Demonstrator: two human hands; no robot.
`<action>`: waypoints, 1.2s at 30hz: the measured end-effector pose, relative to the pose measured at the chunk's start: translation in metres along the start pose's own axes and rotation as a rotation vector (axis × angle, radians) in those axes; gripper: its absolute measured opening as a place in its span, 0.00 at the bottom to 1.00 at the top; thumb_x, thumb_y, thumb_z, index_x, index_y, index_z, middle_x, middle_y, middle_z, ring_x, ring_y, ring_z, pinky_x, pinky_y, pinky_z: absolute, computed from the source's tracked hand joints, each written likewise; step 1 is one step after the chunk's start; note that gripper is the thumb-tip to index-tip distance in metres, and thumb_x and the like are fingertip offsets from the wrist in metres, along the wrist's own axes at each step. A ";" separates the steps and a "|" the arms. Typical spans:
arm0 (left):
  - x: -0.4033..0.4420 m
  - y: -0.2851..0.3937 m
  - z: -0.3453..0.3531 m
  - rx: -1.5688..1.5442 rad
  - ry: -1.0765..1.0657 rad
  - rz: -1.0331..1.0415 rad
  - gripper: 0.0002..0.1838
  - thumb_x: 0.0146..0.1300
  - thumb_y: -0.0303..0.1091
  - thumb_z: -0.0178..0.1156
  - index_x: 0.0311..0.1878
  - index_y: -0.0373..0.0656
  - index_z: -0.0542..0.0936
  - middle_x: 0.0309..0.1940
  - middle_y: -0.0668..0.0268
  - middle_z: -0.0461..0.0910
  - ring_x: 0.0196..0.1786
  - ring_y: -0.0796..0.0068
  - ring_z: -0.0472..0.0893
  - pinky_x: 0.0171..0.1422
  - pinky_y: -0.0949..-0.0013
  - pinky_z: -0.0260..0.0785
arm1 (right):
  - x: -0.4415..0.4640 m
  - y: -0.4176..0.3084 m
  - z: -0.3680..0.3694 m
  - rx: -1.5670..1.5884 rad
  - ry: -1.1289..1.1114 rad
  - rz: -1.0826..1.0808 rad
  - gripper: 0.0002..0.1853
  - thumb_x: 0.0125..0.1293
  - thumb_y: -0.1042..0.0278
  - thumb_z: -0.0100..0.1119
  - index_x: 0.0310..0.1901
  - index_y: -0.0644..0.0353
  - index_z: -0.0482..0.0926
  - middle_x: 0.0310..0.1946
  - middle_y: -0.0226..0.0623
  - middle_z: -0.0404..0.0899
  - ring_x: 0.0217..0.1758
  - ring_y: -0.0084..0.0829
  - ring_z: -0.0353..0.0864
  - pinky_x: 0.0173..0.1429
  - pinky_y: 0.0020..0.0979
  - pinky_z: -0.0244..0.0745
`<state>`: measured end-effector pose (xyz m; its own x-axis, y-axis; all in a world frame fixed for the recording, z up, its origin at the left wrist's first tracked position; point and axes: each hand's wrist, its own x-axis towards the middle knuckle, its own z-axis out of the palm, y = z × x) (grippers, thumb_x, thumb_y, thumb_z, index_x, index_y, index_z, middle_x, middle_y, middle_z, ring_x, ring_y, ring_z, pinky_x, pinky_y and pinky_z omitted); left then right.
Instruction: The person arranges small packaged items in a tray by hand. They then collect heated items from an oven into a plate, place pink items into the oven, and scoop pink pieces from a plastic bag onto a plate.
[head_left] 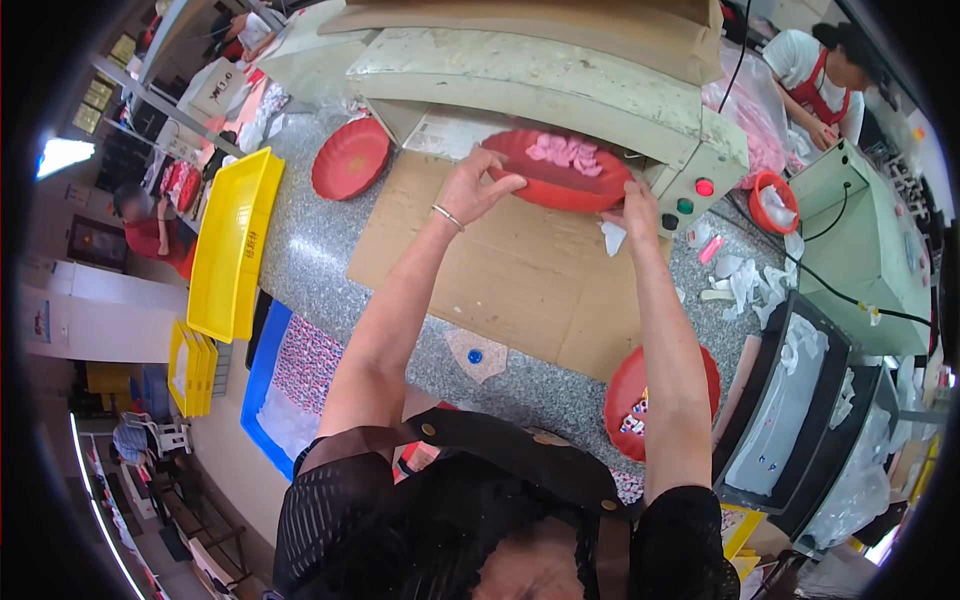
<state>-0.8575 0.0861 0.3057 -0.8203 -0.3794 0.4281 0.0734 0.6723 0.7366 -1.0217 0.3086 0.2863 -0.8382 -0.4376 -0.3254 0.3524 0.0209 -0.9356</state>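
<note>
A red fluted bowl point(535, 190) with soft-looking pink pieces point(565, 153) inside is held up before the opening of a pale green machine point(540, 85). My left hand point(478, 187) grips its left rim, thumb along the near side. At the right end, my right hand point(638, 212) closes on the rim, its fingers partly hidden. A white scrap point(612, 237) shows just below the right hand; whether the hand touches it I cannot tell. Beneath the bowl lies a flat cardboard sheet point(480, 270) on the speckled worktop point(330, 255).
Another red bowl point(351, 160) stands back left, beside a yellow tray point(235, 245). Near my right forearm is a red bowl point(662, 400) with small colourful pieces. Black trays point(785, 400) and a cable point(850, 300) lie right. A co-worker point(825, 80) sits back right.
</note>
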 end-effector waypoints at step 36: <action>-0.072 0.239 0.067 -0.190 -0.477 0.196 0.14 0.54 0.26 0.65 0.45 0.42 0.78 0.54 0.55 0.75 0.60 0.55 0.73 0.62 0.59 0.65 | -0.301 0.049 -0.199 0.216 0.186 0.030 0.22 0.60 0.75 0.52 0.59 0.64 0.70 0.50 0.35 0.77 0.52 0.28 0.76 0.55 0.29 0.70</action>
<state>-0.8195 0.3164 0.4155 -0.9438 0.1014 0.3146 0.3158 0.5577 0.7676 -0.8348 0.6204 0.3109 -0.8809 -0.2671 -0.3908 0.4422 -0.1696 -0.8807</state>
